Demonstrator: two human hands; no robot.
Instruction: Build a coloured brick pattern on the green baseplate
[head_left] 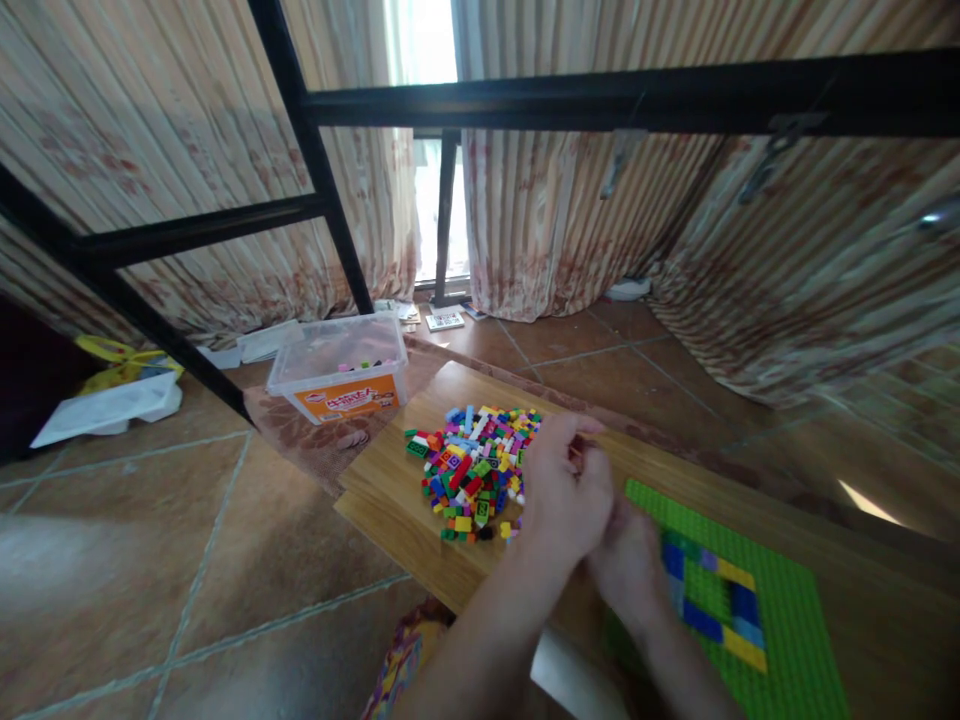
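My left hand [566, 488] is raised over the right side of a pile of small colourful building bricks [472, 465]. Its fingers curl inward, and whatever they pinch is too small and blurred to name. My right hand [628, 555] meets it from the right, its fingers bent in and partly covered by the left hand. Just right of it lies a green studded baseplate [799, 610]. A rectangular outline of blue, yellow, green and purple bricks [703, 620] stands on the plate, with green studs showing in its middle.
The pile and plate rest on a wooden table [390, 475]. Beyond its far-left end stands a clear plastic tub [337, 350] with an orange label and some bricks inside. Black metal bars [525, 105] cross before striped curtains [585, 220]. A white tray [112, 410] lies on the tiled floor.
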